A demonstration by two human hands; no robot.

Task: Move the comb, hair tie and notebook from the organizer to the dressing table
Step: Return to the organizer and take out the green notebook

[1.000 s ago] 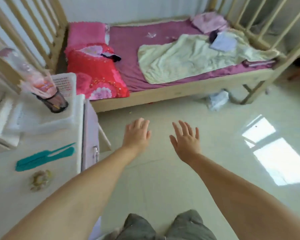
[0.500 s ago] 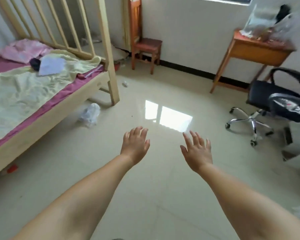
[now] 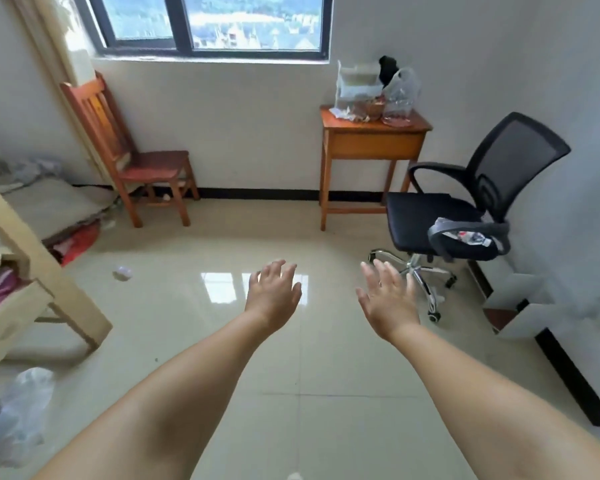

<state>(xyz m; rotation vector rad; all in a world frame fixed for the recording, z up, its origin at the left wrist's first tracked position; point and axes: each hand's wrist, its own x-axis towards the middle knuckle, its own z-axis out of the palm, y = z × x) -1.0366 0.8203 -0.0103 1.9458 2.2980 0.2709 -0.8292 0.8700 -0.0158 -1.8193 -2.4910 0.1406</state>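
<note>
Standing on the small wooden table (image 3: pixel 374 128) at upper right of the frame, the white organizer (image 3: pixel 358 85) lies well beyond both hands. Left hand (image 3: pixel 273 296) and right hand (image 3: pixel 388 301), at centre frame, are spread wide, holding nothing, above the tiled floor (image 3: pixel 326 358).

black office chair (image 3: pixel 465 209), orange-brown table (image 3: pixel 371 140)
</note>
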